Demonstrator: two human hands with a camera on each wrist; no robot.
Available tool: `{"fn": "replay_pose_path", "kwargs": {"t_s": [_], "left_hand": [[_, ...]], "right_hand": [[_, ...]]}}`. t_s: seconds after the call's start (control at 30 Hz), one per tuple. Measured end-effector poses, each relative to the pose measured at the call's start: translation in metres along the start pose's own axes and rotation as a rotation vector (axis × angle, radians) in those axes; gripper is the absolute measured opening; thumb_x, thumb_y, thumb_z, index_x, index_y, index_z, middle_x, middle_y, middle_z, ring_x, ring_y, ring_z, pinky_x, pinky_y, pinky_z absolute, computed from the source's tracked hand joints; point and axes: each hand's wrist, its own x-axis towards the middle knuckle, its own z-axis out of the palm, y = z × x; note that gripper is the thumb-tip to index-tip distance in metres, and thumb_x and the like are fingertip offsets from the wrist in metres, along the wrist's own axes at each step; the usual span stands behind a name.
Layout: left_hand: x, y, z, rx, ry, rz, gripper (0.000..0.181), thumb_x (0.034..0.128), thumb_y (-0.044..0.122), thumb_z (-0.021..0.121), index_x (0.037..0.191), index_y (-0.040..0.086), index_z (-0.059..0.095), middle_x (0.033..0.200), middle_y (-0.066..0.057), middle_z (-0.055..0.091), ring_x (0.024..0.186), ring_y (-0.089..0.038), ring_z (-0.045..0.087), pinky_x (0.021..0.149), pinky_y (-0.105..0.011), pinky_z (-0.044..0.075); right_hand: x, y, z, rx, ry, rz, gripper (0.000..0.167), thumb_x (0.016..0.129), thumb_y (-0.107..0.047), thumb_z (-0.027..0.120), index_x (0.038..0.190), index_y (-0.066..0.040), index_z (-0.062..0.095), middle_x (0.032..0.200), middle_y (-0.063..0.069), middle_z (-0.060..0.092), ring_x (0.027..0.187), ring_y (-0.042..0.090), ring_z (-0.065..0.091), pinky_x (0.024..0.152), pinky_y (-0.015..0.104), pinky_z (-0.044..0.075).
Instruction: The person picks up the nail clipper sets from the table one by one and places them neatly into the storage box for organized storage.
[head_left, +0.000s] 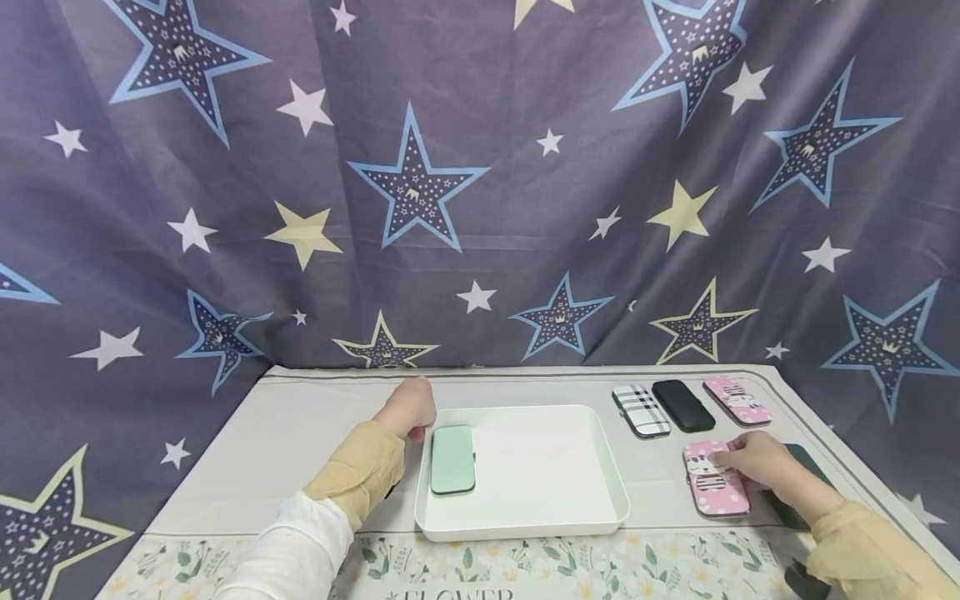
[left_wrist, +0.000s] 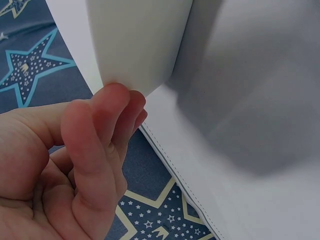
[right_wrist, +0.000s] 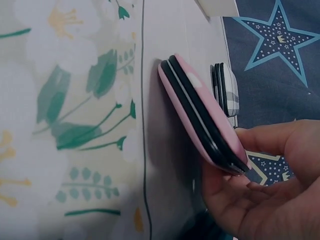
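My right hand (head_left: 757, 458) pinches a small pink hinged case (head_left: 716, 483) with a cartoon print, thumb on one face and fingers on the other. In the right wrist view this pink case (right_wrist: 200, 110) is closed, tilted and held above the table. At the back left corner of a white tray (head_left: 540, 527), my left hand (head_left: 411, 408) holds the rim. The left wrist view shows its curled fingers (left_wrist: 110, 115) against the tray's wall (left_wrist: 140, 45). A mint green case (head_left: 453, 460) lies upright along the left side inside the tray.
Behind my right hand lie a black-and-white plaid case (head_left: 641, 410), a black case (head_left: 683, 406) and another pink case (head_left: 737, 401). A dark green case (head_left: 806, 467) is partly hidden by my right hand. A star-patterned curtain (head_left: 480, 183) hangs along the table's back edge.
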Motion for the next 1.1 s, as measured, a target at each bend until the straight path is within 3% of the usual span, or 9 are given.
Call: {"fn": "replay_pose_path", "kwargs": {"t_s": [0.4, 0.83, 1.1], "left_hand": [[-0.0015, -0.0006, 0.0003, 0.009, -0.001, 0.011, 0.022, 0.0701, -0.013, 0.058, 0.092, -0.018, 0.061, 0.044, -0.01, 0.058, 0.034, -0.012, 0.054, 0.032, -0.017, 0.044], [-0.0008, -0.0007, 0.0006, -0.005, 0.0, 0.002, 0.023, 0.0696, -0.014, 0.059, 0.092, -0.018, 0.06, 0.043, -0.01, 0.057, 0.033, -0.012, 0.053, 0.034, -0.018, 0.046], [-0.0014, -0.0003, 0.0001, 0.0, 0.01, 0.018, 0.02, 0.0709, -0.013, 0.058, 0.09, -0.017, 0.061, 0.043, -0.009, 0.057, 0.032, -0.011, 0.052, 0.031, -0.016, 0.043]], "right_hand": [[0.0005, -0.0011, -0.0019, 0.101, -0.073, 0.055, 0.046, 0.086, -0.017, 0.063, 0.108, 0.02, 0.046, 0.075, 0.01, 0.062, 0.064, 0.015, 0.061, 0.056, 0.032, 0.056], [-0.0012, -0.0018, -0.0041, 0.129, -0.071, 0.027, 0.043, 0.086, -0.018, 0.065, 0.103, 0.018, 0.049, 0.074, 0.007, 0.062, 0.064, 0.014, 0.06, 0.057, 0.029, 0.055], [0.0001, -0.0018, -0.0057, 0.214, -0.1, 0.007, 0.039, 0.089, -0.015, 0.062, 0.103, 0.018, 0.049, 0.068, 0.004, 0.056, 0.061, 0.013, 0.056, 0.055, 0.028, 0.053]]}}
